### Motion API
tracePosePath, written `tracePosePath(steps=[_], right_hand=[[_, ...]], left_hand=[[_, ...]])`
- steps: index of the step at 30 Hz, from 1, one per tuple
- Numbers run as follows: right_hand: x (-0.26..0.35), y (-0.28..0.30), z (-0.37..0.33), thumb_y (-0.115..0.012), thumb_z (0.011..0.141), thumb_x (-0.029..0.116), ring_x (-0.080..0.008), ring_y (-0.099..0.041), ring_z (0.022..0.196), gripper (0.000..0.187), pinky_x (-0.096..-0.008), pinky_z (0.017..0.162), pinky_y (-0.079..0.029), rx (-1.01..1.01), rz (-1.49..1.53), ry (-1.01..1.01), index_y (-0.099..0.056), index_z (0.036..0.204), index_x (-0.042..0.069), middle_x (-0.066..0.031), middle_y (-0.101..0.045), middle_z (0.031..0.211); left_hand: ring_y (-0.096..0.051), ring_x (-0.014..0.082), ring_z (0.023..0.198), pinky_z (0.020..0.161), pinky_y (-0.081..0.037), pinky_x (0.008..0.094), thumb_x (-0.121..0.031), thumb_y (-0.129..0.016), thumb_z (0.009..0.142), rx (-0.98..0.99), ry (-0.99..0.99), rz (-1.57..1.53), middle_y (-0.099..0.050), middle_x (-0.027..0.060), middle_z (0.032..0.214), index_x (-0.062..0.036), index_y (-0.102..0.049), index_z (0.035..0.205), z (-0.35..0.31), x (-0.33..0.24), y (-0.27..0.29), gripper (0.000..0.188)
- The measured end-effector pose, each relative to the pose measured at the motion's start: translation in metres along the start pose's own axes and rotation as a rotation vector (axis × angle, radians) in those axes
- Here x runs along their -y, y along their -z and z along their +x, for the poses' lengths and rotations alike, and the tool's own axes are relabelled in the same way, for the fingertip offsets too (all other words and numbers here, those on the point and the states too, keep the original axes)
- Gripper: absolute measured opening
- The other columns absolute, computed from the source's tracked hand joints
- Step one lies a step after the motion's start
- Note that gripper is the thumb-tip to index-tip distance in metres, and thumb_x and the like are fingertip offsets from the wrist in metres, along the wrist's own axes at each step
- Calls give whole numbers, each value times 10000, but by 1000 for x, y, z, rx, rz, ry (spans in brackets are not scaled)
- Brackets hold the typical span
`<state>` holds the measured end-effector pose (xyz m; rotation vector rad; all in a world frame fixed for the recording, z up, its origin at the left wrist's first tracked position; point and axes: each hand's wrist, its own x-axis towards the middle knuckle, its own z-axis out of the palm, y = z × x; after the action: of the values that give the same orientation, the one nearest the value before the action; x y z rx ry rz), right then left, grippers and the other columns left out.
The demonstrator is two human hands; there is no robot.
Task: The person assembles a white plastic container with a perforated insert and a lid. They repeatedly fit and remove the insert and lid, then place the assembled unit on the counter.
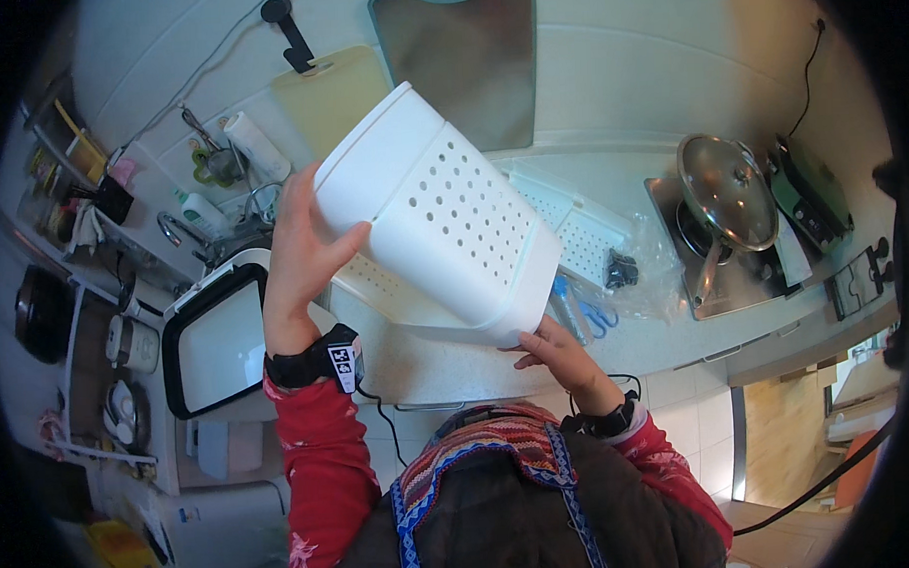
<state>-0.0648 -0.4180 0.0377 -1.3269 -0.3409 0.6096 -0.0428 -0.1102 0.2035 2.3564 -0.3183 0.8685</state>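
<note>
In the head view, the white basket (462, 219) tilts mid-frame above the worktop (642, 343). The left hand (308, 254) clamps its upper-left end; the right hand (562, 360) grips its lower-right corner. The step looks like two-handed steadying; turning it would call for firm holds at both ends.

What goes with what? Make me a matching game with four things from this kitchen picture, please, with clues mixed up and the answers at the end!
Things:
1. Tub with holes
2. Lidded pan
3. Left-hand cutting board
4. Bottle

Clues:
A. Pale yellow
B. Held between the left hand and the right hand
C. White with a green cap
D. On the stove

Right pairs: 1-B, 2-D, 3-A, 4-C
</note>
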Motion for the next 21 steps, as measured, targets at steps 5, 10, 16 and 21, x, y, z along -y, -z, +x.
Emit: tracePosePath(steps=[5,10,16,21], right_hand=[[1,-2,2,-566,898,199,-171,-546,1030,517,-303,806,-489,161,-41,51,-349,1328,12,-100,-541,1150],[2,0,2,-620,864,153,-235,-508,1134,664,-375,969,-421,325,74,81,-239,1386,0,-147,-453,1284],[6,4,8,-628,859,271,-286,-415,1240,780,-405,1010,-387,509,147,62,-160,1416,-11,-190,-349,1382],[14,5,16,-659,836,337,-293,-458,1210,852,-405,997,-385,543,140,24,-149,1423,-14,-195,-337,1395]], left_hand=[[-438,311,1129,967,-357,398,-275,-784,582,-99,83,-15,-443,154,1176,-30,-429,1212,-15,19,-1,763],[-431,267,1127,973,-349,382,-269,-803,591,-243,115,-106,-393,121,1219,-44,-356,1268,-35,38,-10,842],[-429,237,1135,984,-345,376,-231,-784,634,-331,124,-235,-407,106,1221,-53,-350,1298,-29,51,-17,813],[-449,242,1118,993,-343,375,-174,-737,673,-415,164,-241,-442,125,1205,-26,-378,1284,-18,62,-21,724]])
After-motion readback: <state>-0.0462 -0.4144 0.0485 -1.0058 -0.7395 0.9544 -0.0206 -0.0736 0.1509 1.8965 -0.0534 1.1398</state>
